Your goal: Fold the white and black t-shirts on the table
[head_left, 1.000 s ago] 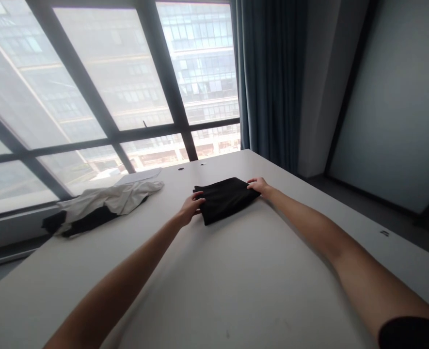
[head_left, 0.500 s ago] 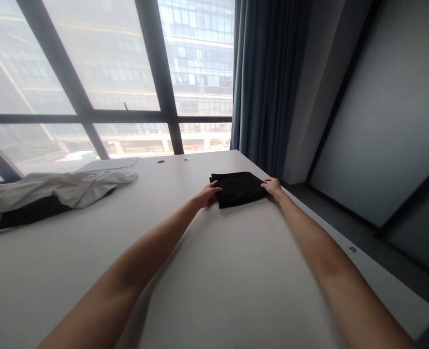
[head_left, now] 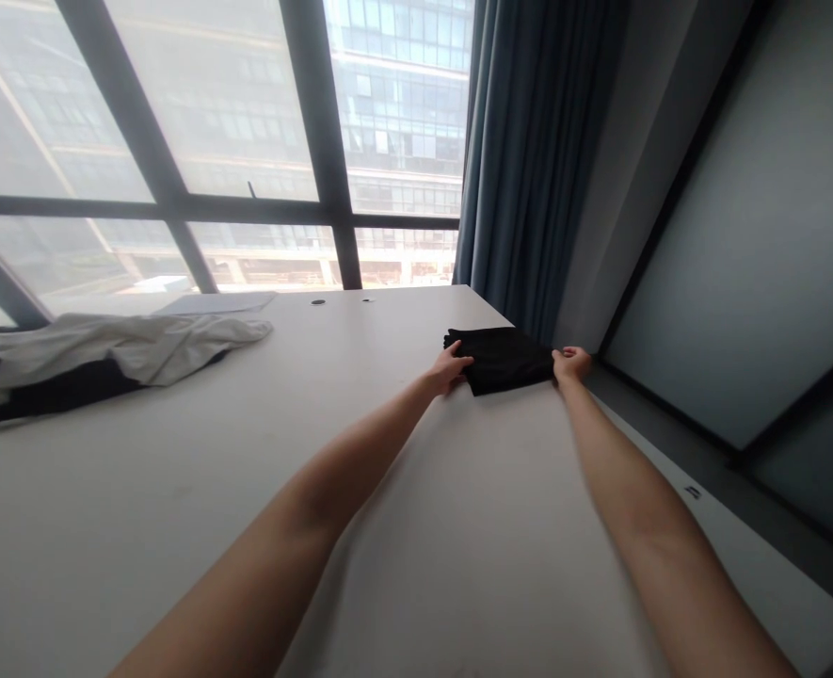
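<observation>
A folded black cloth [head_left: 502,359] lies flat on the white table [head_left: 402,508], close to the table's far right edge. My left hand [head_left: 448,368] grips the cloth's left side, with the thumb on top. On the cloth's right side my right hand [head_left: 571,363] pinches the fabric at the table edge. Both arms reach far forward across the table.
A crumpled white and black garment [head_left: 98,363] lies at the far left of the table, with a flat grey sheet [head_left: 218,302] behind it. A blue curtain [head_left: 529,160] hangs behind the cloth beside a large window [head_left: 211,141]. The table drops off at the right.
Both hands have slid the folded black cloth to the right, from the middle of the far table to its right edge. The view has swung right with them.
</observation>
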Action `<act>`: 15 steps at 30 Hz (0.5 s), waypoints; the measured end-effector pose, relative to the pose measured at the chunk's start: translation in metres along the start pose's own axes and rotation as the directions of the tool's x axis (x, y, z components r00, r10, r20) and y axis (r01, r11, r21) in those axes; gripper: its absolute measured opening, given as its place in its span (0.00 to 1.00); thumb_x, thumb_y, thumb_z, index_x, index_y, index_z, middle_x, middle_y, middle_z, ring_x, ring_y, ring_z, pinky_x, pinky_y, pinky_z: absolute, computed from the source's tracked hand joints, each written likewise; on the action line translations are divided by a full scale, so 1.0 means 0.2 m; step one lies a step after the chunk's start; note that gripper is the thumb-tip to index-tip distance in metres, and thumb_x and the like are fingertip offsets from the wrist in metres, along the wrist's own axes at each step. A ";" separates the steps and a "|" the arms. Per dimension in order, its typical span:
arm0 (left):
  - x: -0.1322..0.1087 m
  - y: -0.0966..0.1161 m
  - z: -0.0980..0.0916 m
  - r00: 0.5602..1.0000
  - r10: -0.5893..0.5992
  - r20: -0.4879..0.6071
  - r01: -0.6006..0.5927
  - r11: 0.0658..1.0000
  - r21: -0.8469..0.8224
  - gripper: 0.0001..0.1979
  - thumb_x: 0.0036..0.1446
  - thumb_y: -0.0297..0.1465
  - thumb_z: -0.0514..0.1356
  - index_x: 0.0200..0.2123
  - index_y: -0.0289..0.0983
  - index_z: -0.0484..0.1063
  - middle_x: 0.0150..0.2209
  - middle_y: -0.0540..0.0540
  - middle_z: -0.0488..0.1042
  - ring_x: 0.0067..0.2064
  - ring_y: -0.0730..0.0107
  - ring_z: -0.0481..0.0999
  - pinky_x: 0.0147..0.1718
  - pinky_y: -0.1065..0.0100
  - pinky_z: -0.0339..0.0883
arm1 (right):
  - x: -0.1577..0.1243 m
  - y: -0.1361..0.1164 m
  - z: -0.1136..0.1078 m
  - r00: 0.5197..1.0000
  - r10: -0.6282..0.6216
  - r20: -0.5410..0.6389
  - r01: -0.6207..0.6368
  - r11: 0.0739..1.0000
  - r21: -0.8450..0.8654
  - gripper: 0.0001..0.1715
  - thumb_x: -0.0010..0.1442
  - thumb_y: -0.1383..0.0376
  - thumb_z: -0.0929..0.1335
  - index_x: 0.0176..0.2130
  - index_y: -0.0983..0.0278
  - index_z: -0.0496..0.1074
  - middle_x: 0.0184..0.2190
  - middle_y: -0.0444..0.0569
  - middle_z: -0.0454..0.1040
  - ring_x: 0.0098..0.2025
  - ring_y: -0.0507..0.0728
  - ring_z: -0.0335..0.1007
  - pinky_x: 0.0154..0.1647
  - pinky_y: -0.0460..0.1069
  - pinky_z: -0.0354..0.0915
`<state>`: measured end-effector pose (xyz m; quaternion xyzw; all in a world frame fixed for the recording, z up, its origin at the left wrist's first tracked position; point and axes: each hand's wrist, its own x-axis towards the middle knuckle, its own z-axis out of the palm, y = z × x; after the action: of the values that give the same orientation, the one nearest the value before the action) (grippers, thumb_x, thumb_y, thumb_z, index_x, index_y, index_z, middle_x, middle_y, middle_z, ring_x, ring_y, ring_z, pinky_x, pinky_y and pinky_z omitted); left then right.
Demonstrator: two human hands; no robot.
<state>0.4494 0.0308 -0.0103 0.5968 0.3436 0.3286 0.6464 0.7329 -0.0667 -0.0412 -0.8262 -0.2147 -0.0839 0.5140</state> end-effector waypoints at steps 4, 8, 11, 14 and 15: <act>-0.04 0.02 -0.01 0.995 0.053 -0.080 -0.042 0.991 0.127 0.34 0.58 0.27 0.67 0.66 0.35 0.62 0.54 0.32 0.72 0.48 0.57 0.79 0.43 0.62 0.76 | -0.05 -0.05 -0.04 1.000 0.002 -0.021 -0.003 0.998 -0.060 0.17 0.56 0.66 0.68 0.44 0.71 0.76 0.43 0.65 0.77 0.45 0.65 0.74 0.48 0.55 0.68; -0.13 0.00 0.01 0.972 0.211 -0.102 -0.171 0.936 0.309 0.29 0.58 0.28 0.66 0.63 0.37 0.67 0.64 0.33 0.63 0.67 0.47 0.60 0.64 0.55 0.58 | -0.13 -0.13 -0.10 0.995 -0.084 -0.055 0.077 0.990 -0.118 0.21 0.61 0.69 0.61 0.49 0.73 0.75 0.52 0.70 0.71 0.56 0.68 0.66 0.59 0.60 0.59; -0.22 -0.05 0.02 0.912 0.370 0.179 -0.398 0.683 0.613 0.23 0.63 0.36 0.61 0.62 0.44 0.69 0.69 0.42 0.56 0.73 0.49 0.44 0.70 0.50 0.39 | -0.23 -0.24 -0.11 0.968 -0.250 0.006 0.249 0.961 -0.122 0.23 0.64 0.69 0.60 0.53 0.68 0.74 0.59 0.63 0.68 0.63 0.65 0.59 0.65 0.56 0.51; -0.30 -0.09 0.01 0.878 0.287 0.383 -0.474 0.408 0.781 0.25 0.68 0.43 0.53 0.66 0.47 0.64 0.73 0.44 0.49 0.74 0.45 0.38 0.67 0.39 0.36 | -0.37 -0.40 -0.06 0.889 -0.415 0.195 0.440 0.892 -0.107 0.26 0.68 0.63 0.59 0.60 0.66 0.70 0.66 0.58 0.61 0.68 0.62 0.51 0.68 0.54 0.44; -0.33 -0.09 0.00 0.884 0.258 0.391 -0.464 0.372 0.804 0.26 0.69 0.45 0.51 0.67 0.47 0.61 0.73 0.43 0.47 0.74 0.44 0.37 0.67 0.37 0.37 | -0.43 -0.45 -0.03 0.835 -0.456 0.306 0.505 0.857 -0.101 0.28 0.70 0.61 0.57 0.64 0.67 0.66 0.69 0.59 0.57 0.70 0.62 0.46 0.69 0.56 0.42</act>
<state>0.4145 -0.0256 -0.0247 0.9322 0.2563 0.1752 0.1862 0.6167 -0.0613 0.0048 -0.7913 -0.4759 -0.1157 0.3660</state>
